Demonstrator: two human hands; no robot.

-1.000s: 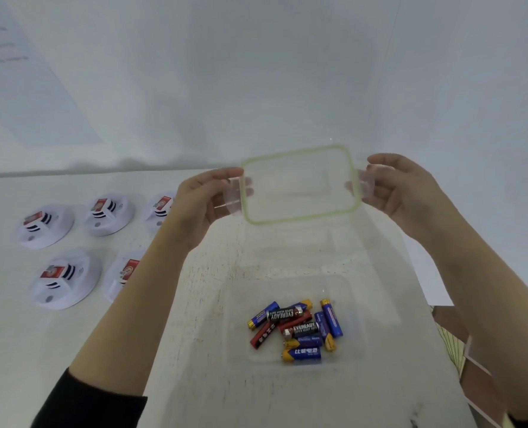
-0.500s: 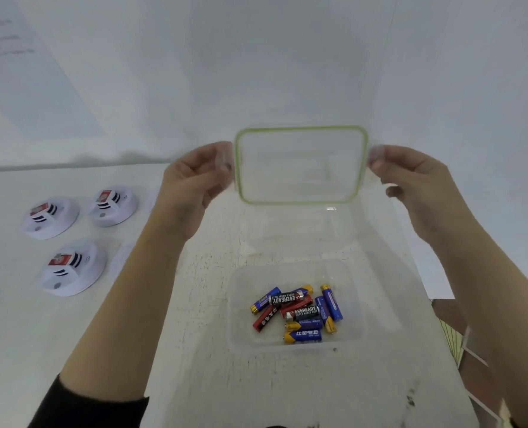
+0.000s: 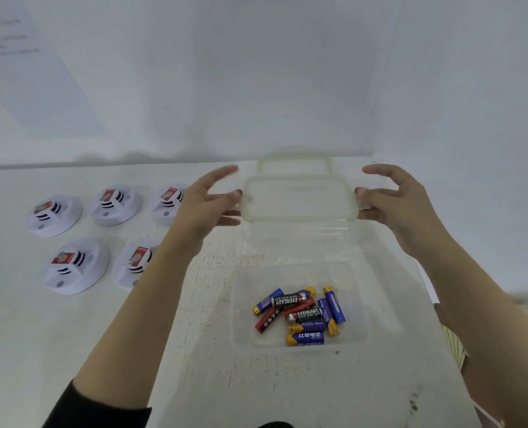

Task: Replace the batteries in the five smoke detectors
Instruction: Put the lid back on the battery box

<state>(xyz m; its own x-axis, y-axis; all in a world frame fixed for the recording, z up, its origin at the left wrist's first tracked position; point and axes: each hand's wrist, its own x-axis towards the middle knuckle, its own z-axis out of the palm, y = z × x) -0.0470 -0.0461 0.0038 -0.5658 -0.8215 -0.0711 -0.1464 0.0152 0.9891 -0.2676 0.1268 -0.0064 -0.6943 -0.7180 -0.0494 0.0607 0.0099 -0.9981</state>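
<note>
Five white round smoke detectors lie at the left in two rows: three at the back (image 3: 54, 216) (image 3: 116, 205) (image 3: 168, 202) and two in front (image 3: 76, 265) (image 3: 136, 265). An open clear container (image 3: 241, 304) in front of me holds several loose batteries (image 3: 299, 313). Its clear lid with a green rim (image 3: 298, 199) lies low over the table behind it. My left hand (image 3: 207, 205) pinches the lid's left edge. My right hand (image 3: 395, 199) pinches its right tab. Both index fingers are lifted.
A second green-rimmed lid or box (image 3: 293, 163) stands just behind the held lid, near the white wall. The table's right edge (image 3: 435, 291) runs close to my right forearm. A paper sheet (image 3: 25, 72) hangs on the wall at the left.
Both hands have brought the lid down and away from me, from tilted upright in the air to nearly flat just above the table behind the open container. My view has dipped, showing all five detectors.
</note>
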